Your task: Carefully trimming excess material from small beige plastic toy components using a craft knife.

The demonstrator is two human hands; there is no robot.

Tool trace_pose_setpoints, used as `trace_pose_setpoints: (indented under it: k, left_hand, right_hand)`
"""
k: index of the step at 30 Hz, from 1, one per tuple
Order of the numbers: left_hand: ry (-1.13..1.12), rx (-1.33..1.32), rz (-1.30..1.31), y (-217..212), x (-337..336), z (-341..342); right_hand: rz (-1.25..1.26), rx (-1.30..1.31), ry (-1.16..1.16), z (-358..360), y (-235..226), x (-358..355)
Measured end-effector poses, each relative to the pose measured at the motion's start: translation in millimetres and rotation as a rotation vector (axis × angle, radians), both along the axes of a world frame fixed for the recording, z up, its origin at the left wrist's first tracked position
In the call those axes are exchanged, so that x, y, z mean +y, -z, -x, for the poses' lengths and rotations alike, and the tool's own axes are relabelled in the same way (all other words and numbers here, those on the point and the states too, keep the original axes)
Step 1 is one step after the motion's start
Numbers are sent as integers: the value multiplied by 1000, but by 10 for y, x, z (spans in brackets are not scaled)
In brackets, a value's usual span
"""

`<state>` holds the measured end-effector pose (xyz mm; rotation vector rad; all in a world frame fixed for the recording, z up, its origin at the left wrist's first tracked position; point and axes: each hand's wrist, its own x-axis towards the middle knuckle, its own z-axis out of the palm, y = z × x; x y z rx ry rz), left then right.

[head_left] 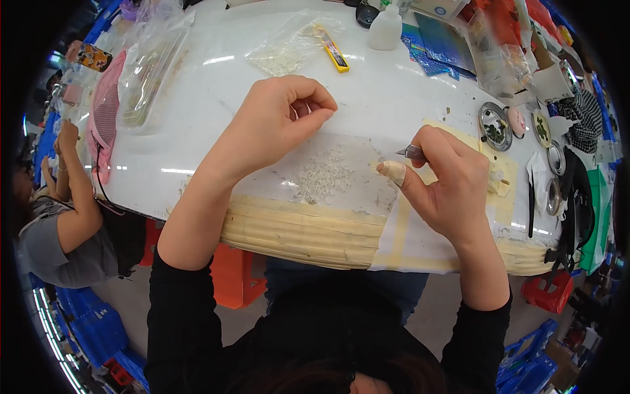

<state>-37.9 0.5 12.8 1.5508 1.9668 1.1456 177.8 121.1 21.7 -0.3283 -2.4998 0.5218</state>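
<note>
My left hand [279, 121] hovers over the white tabletop, its thumb and forefinger brought together in a pinch. Anything between those fingertips is too small to make out. On the other side, my right hand [453, 177] grips a craft knife [412, 153], its pointed blade aimed left; the rest of the knife is hidden in the fingers. Beige tape wraps the right thumb. Below and between both hands lies a spread of tiny whitish pieces [323, 177] on the table. Farther back, more pale bits sit in a clear plastic bag [283, 56], beside a slim yellow case [335, 52].
Yellowish tape covers the table's near edge [302, 236]. Metal dishes, one holding dark green bits [495, 128], and black tweezers [531, 197] stand at right. A white squeeze bottle [386, 29] is at the back. A pink mesh item [108, 111] and another person [72, 223] are at left.
</note>
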Motion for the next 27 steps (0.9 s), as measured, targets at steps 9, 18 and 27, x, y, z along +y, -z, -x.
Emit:
trace_pose_setpoints:
  k: [9, 18, 27]
  left_hand:
    - [113, 50, 104, 77, -13, -151]
    - [196, 302, 3, 136, -20, -167]
    - [138, -759, 146, -41, 3, -292]
  right_hand:
    - [14, -9, -1, 2, 23, 7]
    - [-2, 1, 8, 24, 39, -4]
    - [39, 125, -11, 32, 35, -40]
